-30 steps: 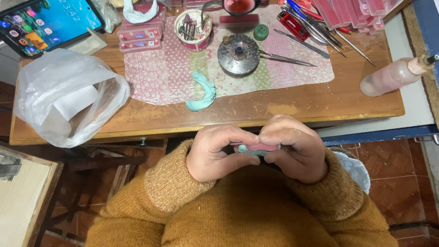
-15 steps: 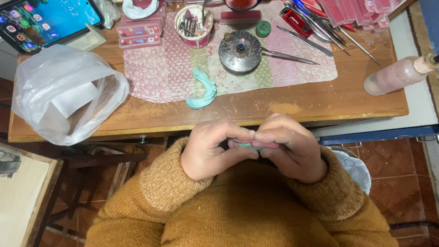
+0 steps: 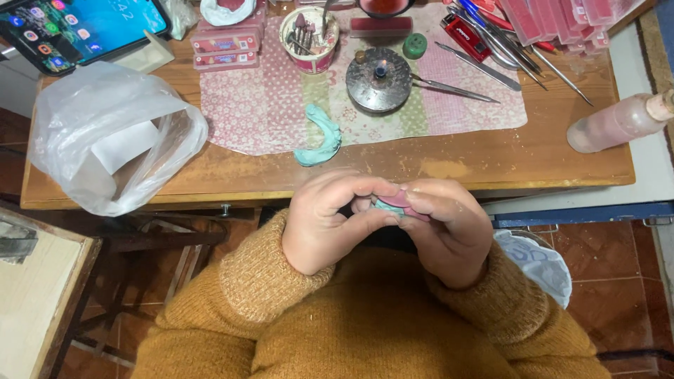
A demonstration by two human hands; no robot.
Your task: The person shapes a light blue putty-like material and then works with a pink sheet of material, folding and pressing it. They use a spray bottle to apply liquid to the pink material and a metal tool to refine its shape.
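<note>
Head view shows the small pink and teal piece (image 3: 394, 203) pinched between both hands, close to the chest and just off the front edge of the wooden table (image 3: 449, 165). Compared with a second ago it sits in much the same place; the fingers have only shifted slightly around it, so the pressing work appears to be continuing. Left hand (image 3: 330, 221) and right hand (image 3: 446, 228) are both curled tight onto the piece. Beyond them, a teal curved strip (image 3: 319, 137) lies on the patterned cloth (image 3: 260, 112)
</note>
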